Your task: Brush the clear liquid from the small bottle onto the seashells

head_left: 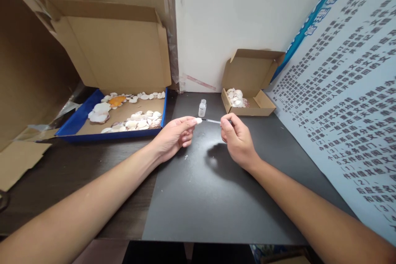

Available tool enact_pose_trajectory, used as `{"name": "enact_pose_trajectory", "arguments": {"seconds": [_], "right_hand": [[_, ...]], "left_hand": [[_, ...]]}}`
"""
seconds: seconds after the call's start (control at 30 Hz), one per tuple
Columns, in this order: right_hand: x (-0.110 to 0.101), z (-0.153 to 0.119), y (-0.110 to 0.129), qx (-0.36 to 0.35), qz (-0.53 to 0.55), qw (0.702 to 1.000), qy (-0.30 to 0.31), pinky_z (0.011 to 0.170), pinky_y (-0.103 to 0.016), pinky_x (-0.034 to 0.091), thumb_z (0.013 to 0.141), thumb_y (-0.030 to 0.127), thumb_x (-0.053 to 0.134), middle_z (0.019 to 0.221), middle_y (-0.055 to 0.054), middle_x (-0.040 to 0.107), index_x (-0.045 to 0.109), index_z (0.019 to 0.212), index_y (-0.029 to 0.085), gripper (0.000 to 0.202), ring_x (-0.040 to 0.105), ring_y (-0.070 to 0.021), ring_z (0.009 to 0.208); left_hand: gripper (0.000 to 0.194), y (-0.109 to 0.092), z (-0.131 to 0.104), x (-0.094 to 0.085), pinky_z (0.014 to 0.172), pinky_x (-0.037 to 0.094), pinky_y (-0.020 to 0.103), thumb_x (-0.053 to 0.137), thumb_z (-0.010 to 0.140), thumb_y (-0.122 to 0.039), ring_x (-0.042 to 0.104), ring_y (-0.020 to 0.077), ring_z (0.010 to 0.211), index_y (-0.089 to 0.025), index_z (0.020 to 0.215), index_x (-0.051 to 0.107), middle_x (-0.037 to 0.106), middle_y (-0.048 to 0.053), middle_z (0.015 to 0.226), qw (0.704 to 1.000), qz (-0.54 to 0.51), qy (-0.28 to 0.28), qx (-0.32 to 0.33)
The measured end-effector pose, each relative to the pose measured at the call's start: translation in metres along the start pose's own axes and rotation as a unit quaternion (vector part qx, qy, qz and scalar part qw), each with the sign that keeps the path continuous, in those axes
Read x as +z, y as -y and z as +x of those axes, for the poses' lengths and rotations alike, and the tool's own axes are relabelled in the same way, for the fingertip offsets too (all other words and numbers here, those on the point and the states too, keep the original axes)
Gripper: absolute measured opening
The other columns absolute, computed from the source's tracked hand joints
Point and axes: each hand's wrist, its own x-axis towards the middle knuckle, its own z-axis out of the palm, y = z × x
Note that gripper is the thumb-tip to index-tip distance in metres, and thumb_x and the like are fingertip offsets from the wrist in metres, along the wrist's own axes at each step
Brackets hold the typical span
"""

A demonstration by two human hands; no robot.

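Between the thumb and fingers of my left hand [177, 137] is a small white seashell [198, 121]. My right hand [235, 138] pinches a thin brush [213, 121] with a pale shaft and a dark tip. That tip points left and meets the shell's edge, or comes very close; I cannot tell which. Just behind the brush stands a small open glass bottle [202, 108] with a white label, upright on the dark grey mat [192, 202].
On the left an open blue-edged cardboard box [113, 135] holds many shells [136, 123]. A smaller open cardboard box [252, 111] with white shells [236, 98] stands at the back right. White crumbs [186, 157] dot the mat. A printed board [346, 90] leans along the right.
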Motion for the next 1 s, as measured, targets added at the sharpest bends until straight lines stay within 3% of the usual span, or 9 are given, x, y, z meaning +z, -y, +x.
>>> {"name": "enact_pose_trajectory", "arguments": {"seconds": [0.13,0.23,0.57,1.0], "right_hand": [[0.0008,-0.0018,0.0015,-0.007,-0.029,0.999,0.027,0.049,-0.025,0.026,0.097,0.045,0.050,0.057,0.007,0.034,0.047,0.081,0.022,0.028,0.031,-0.0105,0.051],[0.0012,-0.0016,0.0038,-0.001,-0.063,0.998,0.023,0.049,-0.024,0.027,0.096,0.044,0.051,0.056,0.007,0.036,0.048,0.081,0.022,0.026,0.032,-0.0103,0.051],[0.0014,-0.0001,0.0067,-0.004,-0.087,0.996,0.017,0.047,-0.023,0.027,0.095,0.043,0.051,0.055,0.007,0.035,0.048,0.080,0.021,0.027,0.032,-0.0100,0.050],[-0.0003,0.0018,0.0091,-0.011,-0.134,0.990,-0.033,0.048,-0.024,0.026,0.095,0.043,0.051,0.054,0.008,0.033,0.049,0.079,0.021,0.027,0.031,-0.0100,0.050]], "left_hand": [[0.021,0.0003,-0.0006,-0.0002,0.041,0.038,0.017,0.073,0.081,-0.030,0.045,0.0039,0.048,-0.016,0.083,0.059,0.057,-0.002,0.078,1.000,0.012,-0.010,0.000],[0.019,0.0009,-0.0011,-0.0005,0.041,0.040,0.018,0.070,0.083,-0.030,0.050,0.0049,0.050,-0.016,0.086,0.058,0.062,0.000,0.087,1.000,0.026,-0.001,-0.008],[0.013,-0.0007,-0.0017,-0.0007,0.042,0.032,0.015,0.068,0.081,-0.019,0.044,0.0035,0.050,-0.016,0.088,0.057,0.053,-0.003,0.075,0.999,0.009,0.022,-0.026],[0.020,-0.0010,-0.0016,0.0028,0.043,0.028,0.016,0.070,0.082,-0.027,0.035,0.0040,0.049,-0.018,0.080,0.053,0.042,-0.005,0.066,0.999,0.032,0.010,-0.017]]}}
